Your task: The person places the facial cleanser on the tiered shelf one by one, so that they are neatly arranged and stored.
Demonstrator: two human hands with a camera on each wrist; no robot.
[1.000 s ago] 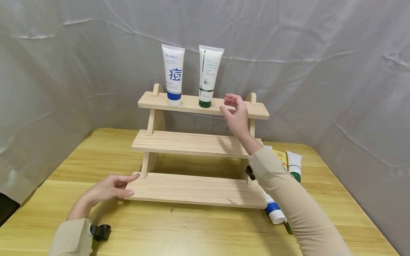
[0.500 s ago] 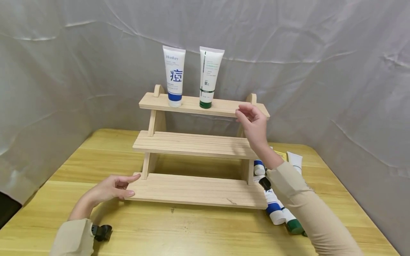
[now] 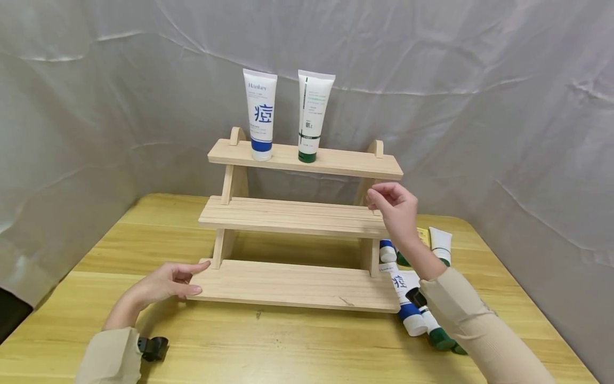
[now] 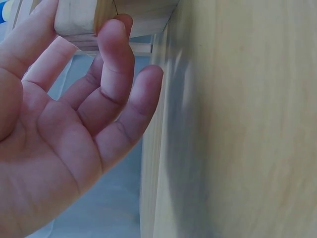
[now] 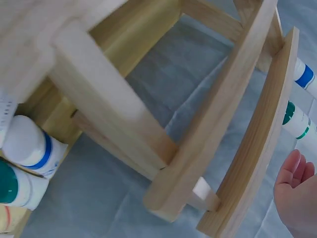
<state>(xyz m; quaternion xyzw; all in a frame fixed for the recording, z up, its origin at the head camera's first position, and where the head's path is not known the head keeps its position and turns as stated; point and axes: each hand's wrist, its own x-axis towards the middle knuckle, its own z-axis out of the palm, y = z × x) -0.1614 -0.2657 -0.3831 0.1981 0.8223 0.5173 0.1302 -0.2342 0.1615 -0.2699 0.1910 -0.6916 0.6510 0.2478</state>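
A three-tier wooden display rack (image 3: 297,282) stands on the table. My left hand (image 3: 160,288) grips the left end of its bottom shelf; the left wrist view shows fingers curled at the shelf's corner (image 4: 77,17). My right hand (image 3: 400,213), loosely curled and holding nothing, hovers near the right end of the middle shelf. On the top shelf two white squeeze tubes stand upright on their caps: a blue-banded tube (image 3: 260,109) at left and a green-capped tube (image 3: 314,112) right of it, a gap between them.
Right of the rack, several squeeze tubes lie on the wooden table (image 3: 268,346), among them a blue-banded tube (image 3: 408,304) and a white tube (image 3: 440,242). A yellow package (image 3: 423,236) lies there too, partly behind my right arm. Grey cloth (image 3: 455,96) hangs behind.
My right hand has moved from beside the green-capped tube down and to the right, away from the top shelf. The left hand stays on the rack; both standing tubes stay in place.
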